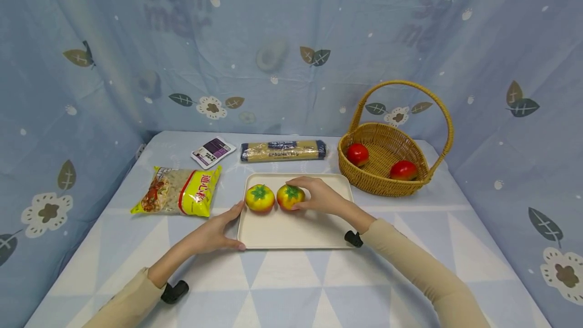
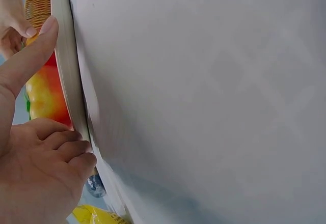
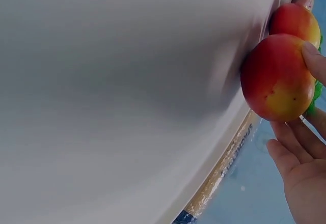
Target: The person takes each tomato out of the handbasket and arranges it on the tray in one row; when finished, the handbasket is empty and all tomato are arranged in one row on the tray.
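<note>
Nearest me, the left hand (image 1: pixel 213 235) is spread at the left end of the cream tray (image 1: pixel 291 229), touching its rim. In the tray, I have the right hand (image 1: pixel 322 197) pinching the right yellow-red fruit (image 1: pixel 287 202) — thumb on the near side — just beside the left yellow-red fruit (image 1: pixel 259 201). Beyond, I see a yellow food bag (image 1: pixel 199 194) leftward, a basket (image 1: pixel 371 181) with two red fruits (image 1: pixel 357 154) rightward — then a spaghetti pack (image 1: pixel 282 151) and a pouch (image 1: pixel 212 152).

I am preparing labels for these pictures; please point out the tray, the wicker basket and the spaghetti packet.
Tray (image 1: pixel 291 229): head view, bare floor near its front edge.
Wicker basket (image 1: pixel 371 182): head view, front wall.
Spaghetti packet (image 1: pixel 283 151): head view, middle of the wrapper.
</note>
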Demonstrator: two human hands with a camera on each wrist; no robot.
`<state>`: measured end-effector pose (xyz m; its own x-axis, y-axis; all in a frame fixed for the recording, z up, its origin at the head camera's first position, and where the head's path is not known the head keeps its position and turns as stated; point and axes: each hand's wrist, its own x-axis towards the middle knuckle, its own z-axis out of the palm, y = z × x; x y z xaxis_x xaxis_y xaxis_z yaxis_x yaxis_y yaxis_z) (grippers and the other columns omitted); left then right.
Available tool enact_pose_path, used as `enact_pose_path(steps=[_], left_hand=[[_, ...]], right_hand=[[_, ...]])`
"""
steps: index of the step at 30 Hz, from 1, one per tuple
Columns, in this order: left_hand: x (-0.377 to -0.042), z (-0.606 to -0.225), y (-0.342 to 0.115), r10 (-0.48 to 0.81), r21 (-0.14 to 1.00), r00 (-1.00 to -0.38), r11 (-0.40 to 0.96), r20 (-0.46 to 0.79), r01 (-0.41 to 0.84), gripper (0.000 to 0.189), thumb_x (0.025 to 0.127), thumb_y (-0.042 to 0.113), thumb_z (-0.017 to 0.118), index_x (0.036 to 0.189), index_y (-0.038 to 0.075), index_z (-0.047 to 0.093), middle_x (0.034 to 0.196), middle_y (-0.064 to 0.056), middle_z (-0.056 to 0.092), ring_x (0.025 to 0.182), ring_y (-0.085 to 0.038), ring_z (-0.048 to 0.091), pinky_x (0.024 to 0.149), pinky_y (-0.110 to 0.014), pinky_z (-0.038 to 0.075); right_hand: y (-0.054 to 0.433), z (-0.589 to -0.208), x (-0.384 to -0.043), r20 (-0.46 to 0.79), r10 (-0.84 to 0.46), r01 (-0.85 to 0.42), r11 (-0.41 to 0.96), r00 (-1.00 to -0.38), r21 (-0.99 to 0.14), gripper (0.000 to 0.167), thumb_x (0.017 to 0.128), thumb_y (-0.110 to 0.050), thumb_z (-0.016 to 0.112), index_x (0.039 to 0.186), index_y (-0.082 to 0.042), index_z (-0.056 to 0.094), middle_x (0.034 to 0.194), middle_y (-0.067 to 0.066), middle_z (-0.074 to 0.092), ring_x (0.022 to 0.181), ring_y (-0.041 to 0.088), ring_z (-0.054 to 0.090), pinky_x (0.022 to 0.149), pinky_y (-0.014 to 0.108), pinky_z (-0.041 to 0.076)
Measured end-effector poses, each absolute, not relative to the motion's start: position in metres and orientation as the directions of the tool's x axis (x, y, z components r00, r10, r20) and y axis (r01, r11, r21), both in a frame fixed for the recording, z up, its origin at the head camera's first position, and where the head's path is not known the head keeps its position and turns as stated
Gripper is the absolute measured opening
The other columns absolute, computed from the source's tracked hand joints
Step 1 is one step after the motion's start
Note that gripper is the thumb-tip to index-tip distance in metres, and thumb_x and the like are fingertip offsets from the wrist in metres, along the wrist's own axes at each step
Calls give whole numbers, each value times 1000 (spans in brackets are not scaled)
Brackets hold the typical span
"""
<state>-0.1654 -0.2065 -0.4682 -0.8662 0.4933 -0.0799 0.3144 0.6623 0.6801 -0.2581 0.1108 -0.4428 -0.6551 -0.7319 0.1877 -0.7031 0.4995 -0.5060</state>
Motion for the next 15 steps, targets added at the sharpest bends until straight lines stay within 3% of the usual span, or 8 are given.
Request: enact_pose_path(steps=[15], left_hand=[[-165,-468,-206,493,685,-866,660,-84,309,110,72,38,84,152,-1,20,155,-23,19,141,-39,23,113,-51,24]], right_hand=[[109,-446,-260,185,-741,-715,502,-646,-486,59,82,-24,79,134,-6,57,134,8,57,129,24,48,110,36,36]])
